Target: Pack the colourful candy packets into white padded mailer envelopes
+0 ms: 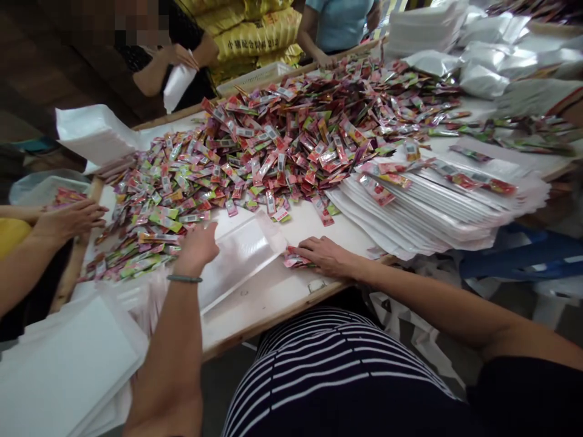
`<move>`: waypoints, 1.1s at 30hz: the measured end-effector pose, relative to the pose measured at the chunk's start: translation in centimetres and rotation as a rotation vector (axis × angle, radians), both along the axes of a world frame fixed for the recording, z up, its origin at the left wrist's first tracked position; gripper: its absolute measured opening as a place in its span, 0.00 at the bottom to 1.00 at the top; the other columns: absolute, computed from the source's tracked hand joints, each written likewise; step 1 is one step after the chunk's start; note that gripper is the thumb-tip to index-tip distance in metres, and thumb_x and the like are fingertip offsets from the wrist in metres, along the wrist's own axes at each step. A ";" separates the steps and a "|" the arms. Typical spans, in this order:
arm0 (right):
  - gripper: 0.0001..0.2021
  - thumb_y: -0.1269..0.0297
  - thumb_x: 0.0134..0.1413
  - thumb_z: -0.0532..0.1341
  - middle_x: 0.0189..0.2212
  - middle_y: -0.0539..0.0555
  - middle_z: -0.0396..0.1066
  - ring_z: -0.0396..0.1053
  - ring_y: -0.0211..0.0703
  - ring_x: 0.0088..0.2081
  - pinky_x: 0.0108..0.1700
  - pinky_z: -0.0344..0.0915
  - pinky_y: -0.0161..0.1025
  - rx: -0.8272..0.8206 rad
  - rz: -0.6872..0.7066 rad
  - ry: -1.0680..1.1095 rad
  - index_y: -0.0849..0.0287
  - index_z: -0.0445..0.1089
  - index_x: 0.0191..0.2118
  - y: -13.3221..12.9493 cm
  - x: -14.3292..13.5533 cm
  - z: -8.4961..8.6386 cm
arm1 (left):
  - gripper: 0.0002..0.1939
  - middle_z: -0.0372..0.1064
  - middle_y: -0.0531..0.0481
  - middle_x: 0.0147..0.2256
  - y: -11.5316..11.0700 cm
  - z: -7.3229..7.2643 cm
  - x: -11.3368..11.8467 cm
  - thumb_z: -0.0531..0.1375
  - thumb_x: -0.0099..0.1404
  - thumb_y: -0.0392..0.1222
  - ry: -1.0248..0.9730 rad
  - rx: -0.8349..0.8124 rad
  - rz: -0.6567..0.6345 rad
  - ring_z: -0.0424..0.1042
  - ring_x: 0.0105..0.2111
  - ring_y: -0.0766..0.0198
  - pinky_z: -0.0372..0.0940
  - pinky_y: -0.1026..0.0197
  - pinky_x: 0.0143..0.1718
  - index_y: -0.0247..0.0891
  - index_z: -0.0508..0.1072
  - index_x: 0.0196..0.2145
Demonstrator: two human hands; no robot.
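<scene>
My left hand (pixel 199 247), with a band at the wrist, is over the left end of a clear and silvery bag (pixel 241 252) lying on the white table (pixel 268 291); its fingers are curled and what they hold, if anything, is hidden. At the right of that bag, near the table's front edge, my right hand (pixel 325 256) rests with its fingers over a few small pink packets (pixel 297 260). A large heap of small red, pink and green packets (pixel 282 145) lies behind both hands.
White bags are stacked at right (pixel 428 206), lower left (pixel 77 358) and upper left (pixel 95 133). Another person's hands (pixel 75 217) are at the left edge. Two people stand across the table, one holding a white bag (pixel 177 85). Filled silver bags (pixel 485 73) lie at upper right.
</scene>
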State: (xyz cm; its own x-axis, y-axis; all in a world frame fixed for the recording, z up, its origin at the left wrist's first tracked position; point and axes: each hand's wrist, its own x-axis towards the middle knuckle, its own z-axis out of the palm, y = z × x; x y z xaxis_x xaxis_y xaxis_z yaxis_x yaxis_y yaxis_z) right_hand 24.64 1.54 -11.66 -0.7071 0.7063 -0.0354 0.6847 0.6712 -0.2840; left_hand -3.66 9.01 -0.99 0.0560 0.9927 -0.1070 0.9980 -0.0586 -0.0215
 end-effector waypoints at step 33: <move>0.13 0.73 0.62 0.51 0.42 0.61 0.70 0.65 0.51 0.43 0.40 0.58 0.43 0.278 -0.052 -0.006 0.63 0.68 0.48 -0.4 -3.9 3.5 | 0.05 0.67 0.55 0.28 -10.9 -5.8 8.0 0.52 0.67 0.33 -0.532 0.651 -0.269 0.68 0.24 0.67 0.59 0.65 0.27 0.40 0.63 0.40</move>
